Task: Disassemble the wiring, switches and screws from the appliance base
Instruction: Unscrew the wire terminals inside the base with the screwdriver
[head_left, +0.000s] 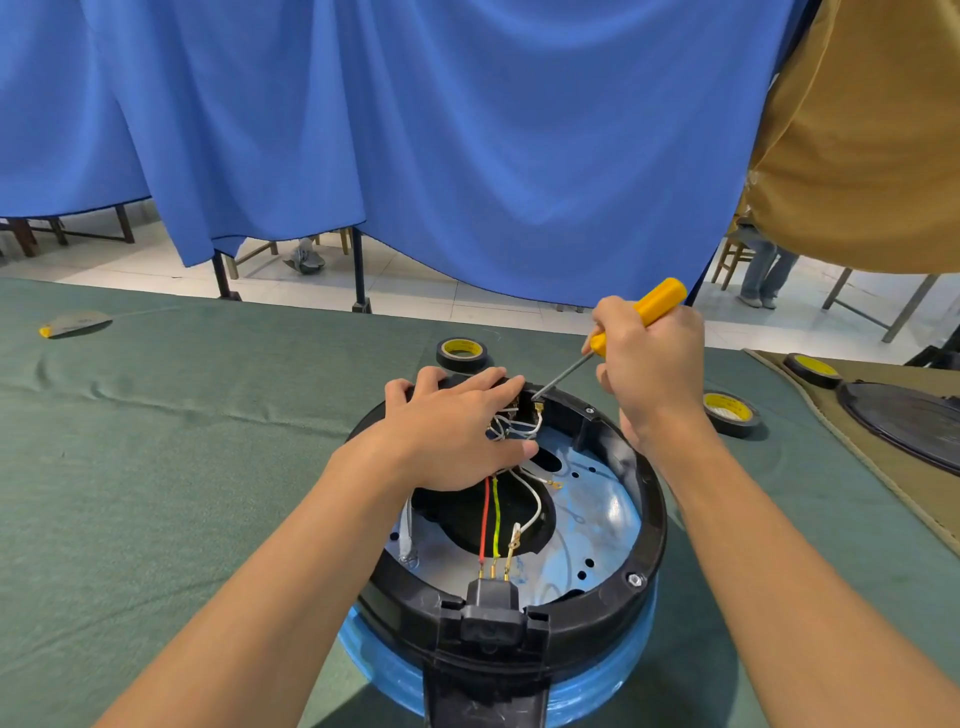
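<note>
Base: round black-rimmed, blue-bodied appliance base (649, 525) sits on the green cloth tabletop (182, 441).
Left: left hand (457, 431) lies flat, fingers straight, over the far rim.
Right: right hand (649, 358) grips a yellow-handled screwdriver (660, 301), tip at the far inner rim.
Wiring: red, yellow and white wires (485, 519) reach the black socket (488, 608).

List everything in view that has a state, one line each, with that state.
appliance base, open, wiring exposed.
screwdriver, gripped by the right hand, tip at a terminal inside the far rim.
left hand, flat on the far rim and wires.
red wire, on a pin of the power socket.
yellow-green wire, on the next pin.
tape rolls, lying flat.
</note>
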